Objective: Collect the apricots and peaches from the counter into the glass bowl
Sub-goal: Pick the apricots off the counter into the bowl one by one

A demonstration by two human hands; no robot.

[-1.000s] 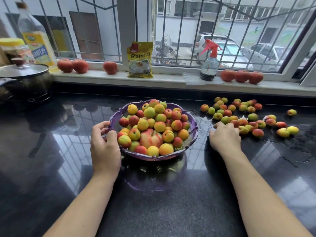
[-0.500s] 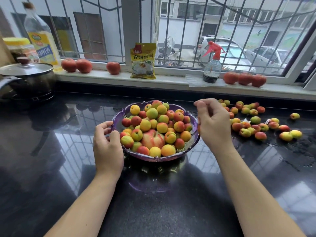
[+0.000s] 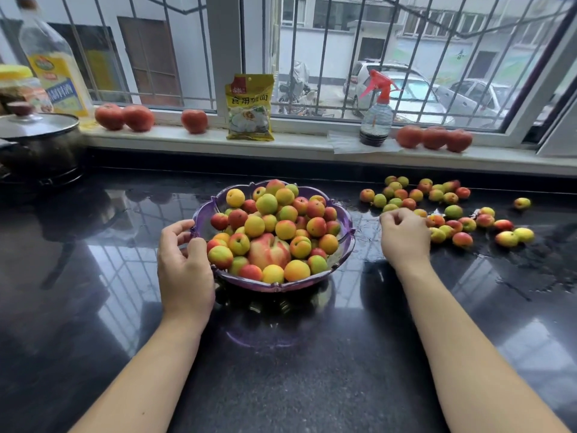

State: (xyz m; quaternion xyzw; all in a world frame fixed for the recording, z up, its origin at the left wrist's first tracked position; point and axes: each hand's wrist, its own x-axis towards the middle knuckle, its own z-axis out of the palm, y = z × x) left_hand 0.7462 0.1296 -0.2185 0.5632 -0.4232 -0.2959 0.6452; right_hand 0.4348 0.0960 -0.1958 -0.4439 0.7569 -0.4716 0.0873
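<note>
Beside the sill's tomatoes [image 3: 434,138], left hand [image 3: 184,270] grips bowl [image 3: 345,245]; right hand [image 3: 404,235] curls over apricots [image 3: 437,207].

**Operator Body: Visible Features**

Two bare forearms enter from the 6 o'clock edge, one toward 7 o'clock and one toward 5 o'clock. No sleeve covers either forearm within view. The left hand [image 3: 184,270] carries no glove, ring, watch or strap on its visible surfaces. The right hand [image 3: 404,237] is likewise ungloved, with a bare wrist. Fingernails on the left hand's fingers [image 3: 175,228] appear short and unpainted. No markings or bandages show on either arm.
</note>
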